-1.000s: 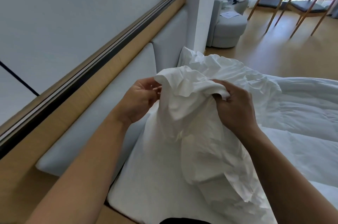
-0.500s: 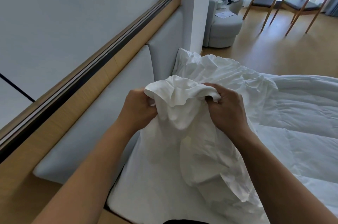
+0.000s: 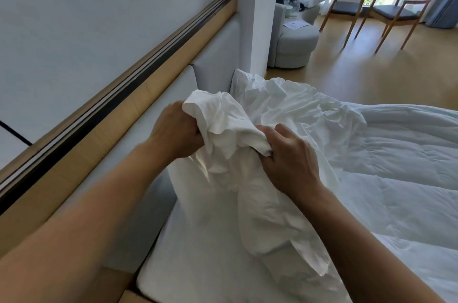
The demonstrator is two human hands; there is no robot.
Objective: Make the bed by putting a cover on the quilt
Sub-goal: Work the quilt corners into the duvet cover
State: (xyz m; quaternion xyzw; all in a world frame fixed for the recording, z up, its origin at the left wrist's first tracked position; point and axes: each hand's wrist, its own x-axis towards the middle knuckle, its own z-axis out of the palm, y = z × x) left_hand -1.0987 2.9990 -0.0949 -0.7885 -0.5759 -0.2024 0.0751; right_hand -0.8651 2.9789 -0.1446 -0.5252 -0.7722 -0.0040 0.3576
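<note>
A crumpled white quilt cover (image 3: 267, 198) is bunched up over the head end of the bed, lifted above the white mattress sheet (image 3: 198, 265). My left hand (image 3: 176, 133) grips a gathered corner of the cover from the left, fingers curled into the cloth. My right hand (image 3: 290, 161) clutches the same bunch from the right, close to the left hand. The padded white quilt (image 3: 406, 154) lies spread across the bed to the right, partly under the cover.
A grey padded headboard (image 3: 213, 72) with a wooden ledge (image 3: 138, 94) runs along the left wall. Beyond the bed are a white column (image 3: 265, 13), a round grey armchair (image 3: 295, 42) holding a pillow, and two wooden chairs (image 3: 391, 13) on the wood floor.
Both hands have drawn closer together and tightened on the bunched corner of the cover, which now sits a little lower. The quilt has not moved.
</note>
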